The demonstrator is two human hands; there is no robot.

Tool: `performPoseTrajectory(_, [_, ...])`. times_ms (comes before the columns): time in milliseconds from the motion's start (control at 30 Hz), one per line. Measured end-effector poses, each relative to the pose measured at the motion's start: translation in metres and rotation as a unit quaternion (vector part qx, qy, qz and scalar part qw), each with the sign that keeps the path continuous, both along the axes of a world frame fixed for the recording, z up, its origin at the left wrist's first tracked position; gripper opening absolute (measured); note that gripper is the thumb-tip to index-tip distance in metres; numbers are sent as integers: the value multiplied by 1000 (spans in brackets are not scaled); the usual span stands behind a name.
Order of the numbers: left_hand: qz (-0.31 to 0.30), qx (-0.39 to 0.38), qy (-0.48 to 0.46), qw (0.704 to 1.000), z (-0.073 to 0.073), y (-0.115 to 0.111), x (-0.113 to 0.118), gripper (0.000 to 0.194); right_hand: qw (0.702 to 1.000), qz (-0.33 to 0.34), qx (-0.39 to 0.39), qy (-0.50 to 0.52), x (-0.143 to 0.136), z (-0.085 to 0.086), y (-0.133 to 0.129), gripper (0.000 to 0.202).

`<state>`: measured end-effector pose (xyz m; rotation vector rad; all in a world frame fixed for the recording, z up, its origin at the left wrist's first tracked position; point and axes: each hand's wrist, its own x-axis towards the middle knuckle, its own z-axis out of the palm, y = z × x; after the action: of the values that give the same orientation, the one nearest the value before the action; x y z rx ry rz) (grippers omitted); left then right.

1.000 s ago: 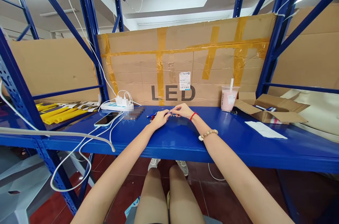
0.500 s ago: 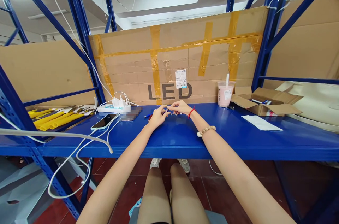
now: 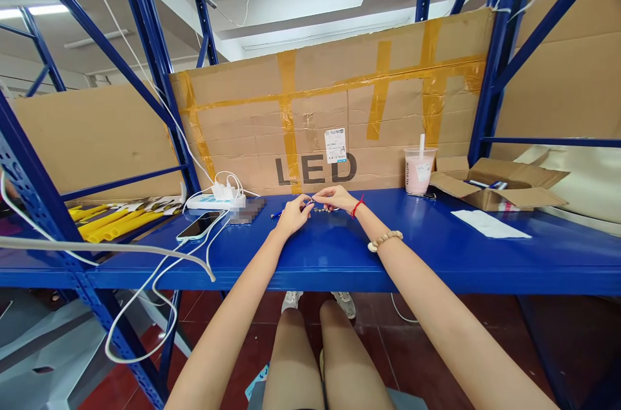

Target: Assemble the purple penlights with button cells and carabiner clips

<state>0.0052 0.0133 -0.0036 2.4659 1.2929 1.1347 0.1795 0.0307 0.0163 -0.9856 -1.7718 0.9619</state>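
My left hand (image 3: pixel 294 216) rests on the blue shelf top with its fingers pinched around a small dark piece (image 3: pixel 306 204), too small to name. Close against it from the right is my right hand (image 3: pixel 337 197), thumb and fingertips together at the same spot; what it pinches is mostly hidden. Several tiny shiny parts (image 3: pixel 322 209) lie on the shelf just under the right fingers. A thin blue pen-like piece (image 3: pixel 276 214) pokes out to the left of my left hand.
To the left are a phone (image 3: pixel 198 226), a white power strip (image 3: pixel 213 201) with cables and yellow-handled items (image 3: pixel 121 224). At right stand a pink drink cup (image 3: pixel 419 172) and an open carton (image 3: pixel 504 193) holding pens, with white paper (image 3: pixel 490 224) in front.
The view has shifted slightly, so the scene sits a little further right. Both hands stay together at the same place, with only small finger movement.
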Motion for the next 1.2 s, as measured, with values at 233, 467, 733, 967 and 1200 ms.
performPoseTrajectory(233, [49,-17,54,997,6,-8,-2,20,1000,-2,-1,-14,-1,-1,-2,22])
performPoseTrajectory(467, [59,-25,96,993,9,-15,-2,19,999,6,2,-52,0,-6,3,28])
performPoseTrajectory(733, [51,-24,116,992,10,-19,-2,20,996,-4,4,-90,0,-7,3,24])
performPoseTrajectory(967, [58,-22,132,989,7,-15,-4,20,991,-19,-3,-129,-3,-11,3,25])
performPoseTrajectory(1200, [70,-20,137,988,6,-11,-4,19,976,-48,-2,-212,-2,-18,8,25])
